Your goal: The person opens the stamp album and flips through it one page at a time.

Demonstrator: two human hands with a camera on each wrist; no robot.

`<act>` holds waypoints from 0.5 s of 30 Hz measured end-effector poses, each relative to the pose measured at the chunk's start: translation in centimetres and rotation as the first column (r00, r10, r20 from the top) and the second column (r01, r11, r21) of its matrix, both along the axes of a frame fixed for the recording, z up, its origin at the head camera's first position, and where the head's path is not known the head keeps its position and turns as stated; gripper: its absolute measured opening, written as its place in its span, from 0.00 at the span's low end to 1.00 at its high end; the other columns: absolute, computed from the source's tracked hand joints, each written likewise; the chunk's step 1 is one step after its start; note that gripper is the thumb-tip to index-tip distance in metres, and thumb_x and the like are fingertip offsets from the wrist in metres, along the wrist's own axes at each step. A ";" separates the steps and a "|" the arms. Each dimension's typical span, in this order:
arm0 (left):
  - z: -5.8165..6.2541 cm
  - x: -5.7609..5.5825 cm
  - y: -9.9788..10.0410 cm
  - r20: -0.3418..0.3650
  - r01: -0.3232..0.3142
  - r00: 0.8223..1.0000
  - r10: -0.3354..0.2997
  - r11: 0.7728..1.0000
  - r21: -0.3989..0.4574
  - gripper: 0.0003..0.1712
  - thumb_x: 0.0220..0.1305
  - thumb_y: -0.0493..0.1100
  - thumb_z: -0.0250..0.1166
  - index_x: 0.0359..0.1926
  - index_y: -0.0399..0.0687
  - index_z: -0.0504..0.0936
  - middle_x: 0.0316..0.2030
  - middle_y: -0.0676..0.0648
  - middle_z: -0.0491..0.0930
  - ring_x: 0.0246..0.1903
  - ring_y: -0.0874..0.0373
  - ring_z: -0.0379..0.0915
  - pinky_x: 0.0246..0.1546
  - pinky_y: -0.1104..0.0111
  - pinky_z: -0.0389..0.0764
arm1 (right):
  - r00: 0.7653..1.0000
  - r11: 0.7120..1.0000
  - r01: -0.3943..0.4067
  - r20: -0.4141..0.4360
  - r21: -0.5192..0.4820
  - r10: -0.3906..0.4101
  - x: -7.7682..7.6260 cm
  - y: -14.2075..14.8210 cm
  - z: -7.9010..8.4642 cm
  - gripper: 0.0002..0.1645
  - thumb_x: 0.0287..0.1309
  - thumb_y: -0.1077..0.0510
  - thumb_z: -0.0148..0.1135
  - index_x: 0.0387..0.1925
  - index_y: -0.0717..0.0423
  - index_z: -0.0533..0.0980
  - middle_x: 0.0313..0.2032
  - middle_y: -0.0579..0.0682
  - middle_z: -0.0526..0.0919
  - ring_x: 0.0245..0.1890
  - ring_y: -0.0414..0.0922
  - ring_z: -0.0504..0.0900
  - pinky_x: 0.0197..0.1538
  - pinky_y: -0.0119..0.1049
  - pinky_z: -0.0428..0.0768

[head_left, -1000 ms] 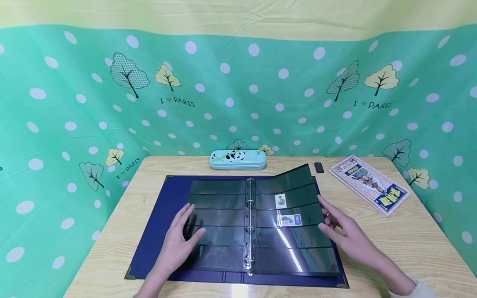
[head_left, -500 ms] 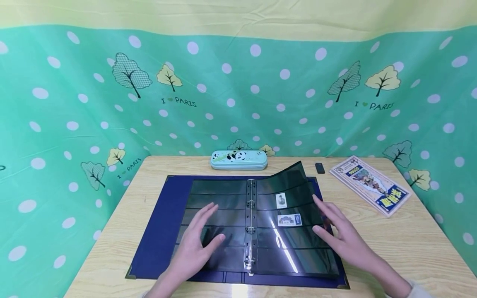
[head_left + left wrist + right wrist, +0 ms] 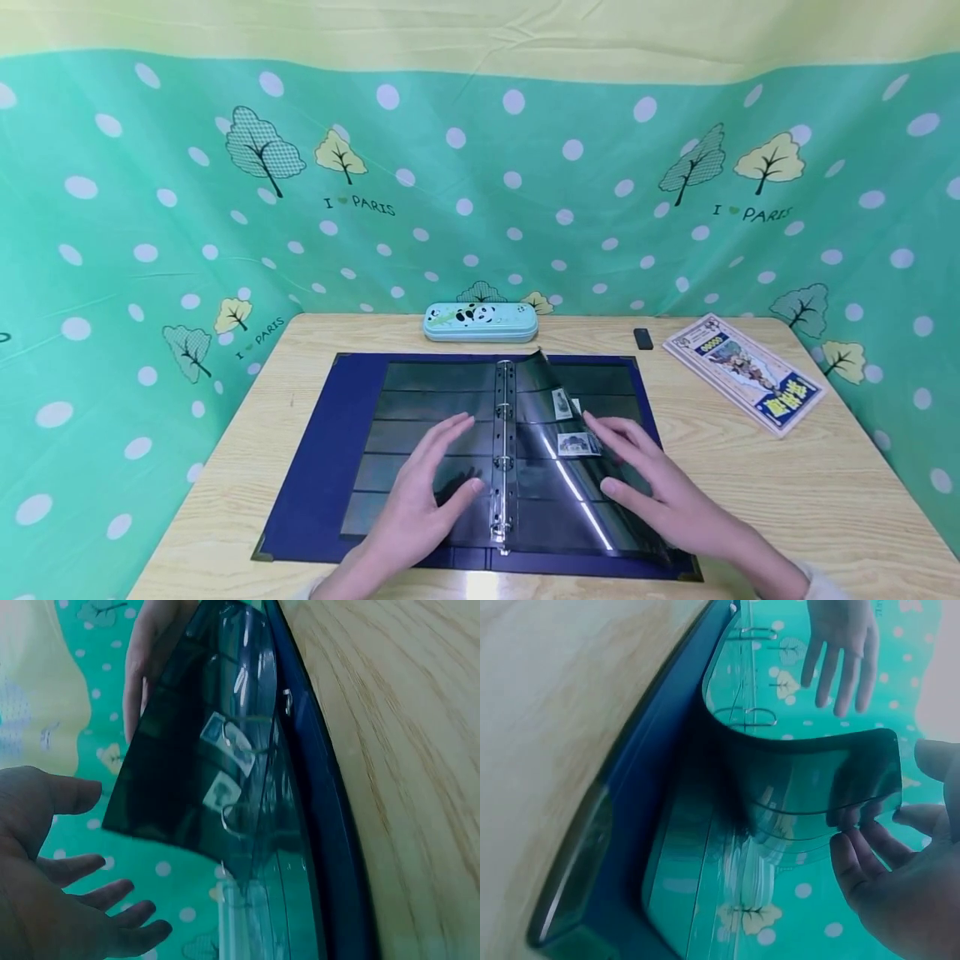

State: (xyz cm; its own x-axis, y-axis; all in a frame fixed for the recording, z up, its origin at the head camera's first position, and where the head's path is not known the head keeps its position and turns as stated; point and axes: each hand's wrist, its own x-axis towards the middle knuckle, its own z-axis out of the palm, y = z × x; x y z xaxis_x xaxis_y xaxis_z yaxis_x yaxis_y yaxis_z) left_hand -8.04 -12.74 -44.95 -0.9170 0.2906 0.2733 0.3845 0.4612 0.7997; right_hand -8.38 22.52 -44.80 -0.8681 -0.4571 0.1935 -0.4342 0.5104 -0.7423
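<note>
A ring-binder stamp album (image 3: 315,467) with a dark blue cover lies spread on the table. Its right-hand black pocket page (image 3: 536,475) bends up and leftward, and two stamps (image 3: 577,444) show in its pockets. Behind the lifted sheet, the fingers of my right hand (image 3: 663,496) push its outer edge; in the right wrist view the thumb stands apart from the sheet (image 3: 802,776). My left hand (image 3: 420,500) hovers over the left page (image 3: 431,437), fingers extended and holding nothing. In the left wrist view, that hand (image 3: 45,877) is apart from the raised page (image 3: 165,765).
Behind the album stands a light blue pencil case (image 3: 480,322) with a panda. A small black object (image 3: 642,338) and printed booklets (image 3: 742,371) lie at the back right. A green dotted cloth (image 3: 465,183) hangs behind the wooden table (image 3: 810,500).
My right hand has moved left, bending the page further over and uncovering another black page beneath. The left hand has shifted right, toward the binder rings.
</note>
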 end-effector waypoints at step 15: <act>0.9 0.4 3.7 0.205 0.065 0.975 -0.088 0.991 0.116 0.51 0.80 0.52 0.70 0.91 0.60 0.51 0.82 0.53 0.67 0.81 0.50 0.63 0.79 0.38 0.65 | 0.979 0.970 -0.179 0.074 -0.165 0.193 0.1 -1.9 -0.2 0.49 0.85 0.69 0.48 0.92 0.41 0.41 0.82 0.51 0.70 0.77 0.45 0.73 0.69 0.41 0.81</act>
State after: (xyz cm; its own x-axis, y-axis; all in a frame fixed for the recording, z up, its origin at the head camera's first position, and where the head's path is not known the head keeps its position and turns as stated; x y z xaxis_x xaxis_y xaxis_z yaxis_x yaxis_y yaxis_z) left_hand -7.60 -9.06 -44.02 -0.9333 0.3412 0.1118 0.2345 0.3436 0.9094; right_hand -8.27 20.61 -45.01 -0.7878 -0.5819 0.2020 -0.4395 0.3012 -0.8462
